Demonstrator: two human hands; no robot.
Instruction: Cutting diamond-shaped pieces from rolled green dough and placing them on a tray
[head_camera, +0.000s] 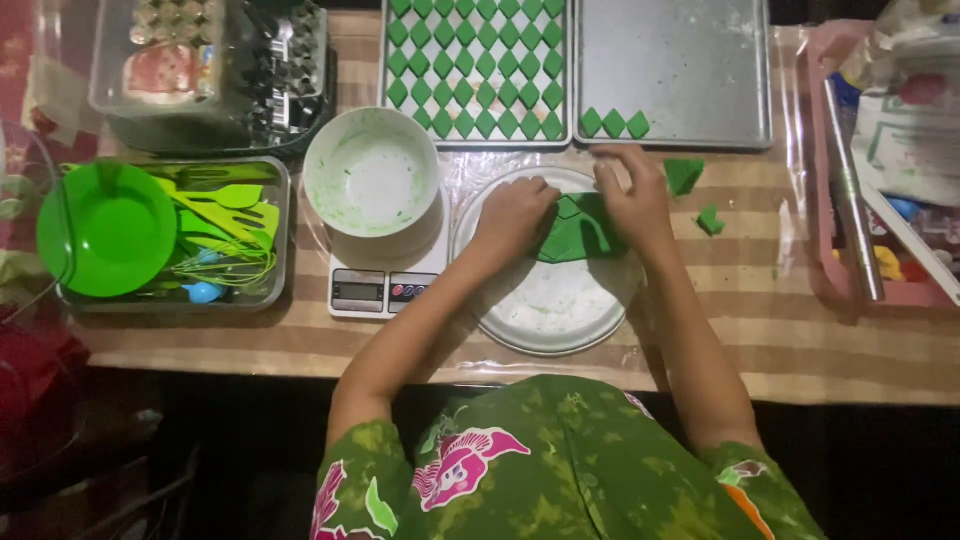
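A green bowl sits far left in a tray, a white bowl rests on a scale, then the left hand and right hand, fingers closed, press the green dough on the round plate at the surface's middle.

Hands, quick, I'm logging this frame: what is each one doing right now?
Left hand: fingers curled, pressing on the green dough over the round plate.
Right hand: pressing the dough's far edge; a firm grip cannot be told.
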